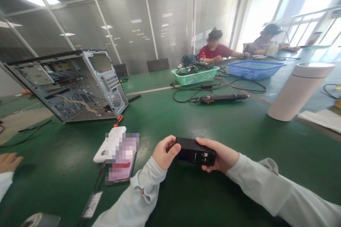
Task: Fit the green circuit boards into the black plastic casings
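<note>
A small black box-shaped device (190, 150) is held between my two hands, just above the green table (160, 113). Its near face carries a dark panel and small marks or buttons; its exact kind I cannot make out. My left hand (165, 153) grips the left end, thumb on the near side. Around the right end is my right hand (222, 154), thumb along the top and fingers beneath. Left of my left hand lies a phone (124, 165) with a pinkish screen, partly blurred out. A white power-bank-like block (102, 150) with an orange loop touches it.
An opened computer case (87, 88) stands at left. Farther back are a corded electric screwdriver (223, 98), a green basket (198, 77) of cables and a blue basket (253, 71). A pale tumbler (295, 92) stands right. Another person's hand (9, 162) rests at the left edge; two people sit beyond.
</note>
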`<state>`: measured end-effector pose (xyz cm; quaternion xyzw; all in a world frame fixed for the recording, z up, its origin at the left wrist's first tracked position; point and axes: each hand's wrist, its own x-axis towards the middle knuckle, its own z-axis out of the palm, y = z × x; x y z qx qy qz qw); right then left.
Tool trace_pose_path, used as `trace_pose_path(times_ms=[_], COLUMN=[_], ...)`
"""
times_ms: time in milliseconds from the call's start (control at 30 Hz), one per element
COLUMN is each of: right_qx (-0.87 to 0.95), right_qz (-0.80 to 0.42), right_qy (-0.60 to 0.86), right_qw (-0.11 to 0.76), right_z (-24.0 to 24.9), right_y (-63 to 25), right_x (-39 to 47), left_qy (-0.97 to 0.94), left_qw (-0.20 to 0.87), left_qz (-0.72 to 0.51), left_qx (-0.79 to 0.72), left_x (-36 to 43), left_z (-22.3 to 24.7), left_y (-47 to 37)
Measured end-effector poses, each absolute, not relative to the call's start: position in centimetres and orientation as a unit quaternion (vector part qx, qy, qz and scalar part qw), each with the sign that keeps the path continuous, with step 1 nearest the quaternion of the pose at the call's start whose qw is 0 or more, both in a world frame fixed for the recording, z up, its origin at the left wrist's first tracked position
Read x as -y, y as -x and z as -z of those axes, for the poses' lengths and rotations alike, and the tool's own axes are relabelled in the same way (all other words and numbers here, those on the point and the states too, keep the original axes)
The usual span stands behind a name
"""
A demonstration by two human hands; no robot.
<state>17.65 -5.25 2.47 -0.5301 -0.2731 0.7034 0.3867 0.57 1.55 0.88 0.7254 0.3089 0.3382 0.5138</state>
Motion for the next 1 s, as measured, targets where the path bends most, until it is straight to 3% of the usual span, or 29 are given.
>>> trace_pose_path(times_ms=[100, 200, 500, 733, 1000], right_qx=[0.223, 0.211, 0.174, 0.252, 0.346], right_qz=[-0.792, -0.823, -0.769, -0.621, -0.560], right_qy=[0.477, 0.438, 0.453, 0.489, 0.452], right_qw=[0.309, 0.293, 0.416, 0.559, 0.601], right_z=[-2.7, -2.5, -3.2, -1.2, -0.5], right_y=[-17.3, -17.3, -17.3, -17.9, -17.9], right_x=[5.7, 5.8, 5.4, 4.7, 4.7], left_qy=[-0.724, -0.697, -0.690, -0.740, -0.617], left_qw=[0.481, 0.494, 0.476, 0.469, 0.578], left_qz=[-0.337, -0.324, -0.356, -0.330, -0.377], left_qx=[-0.362, -0.406, -0.414, -0.351, -0.380], left_x=[-1.9, -2.3, -2.2, -1.4, -2.3], left_z=[-0.8, -0.3, -0.3, 0.1, 0.3], left_y=[-0.5, -0.4, -0.7, -0.7, -1.0])
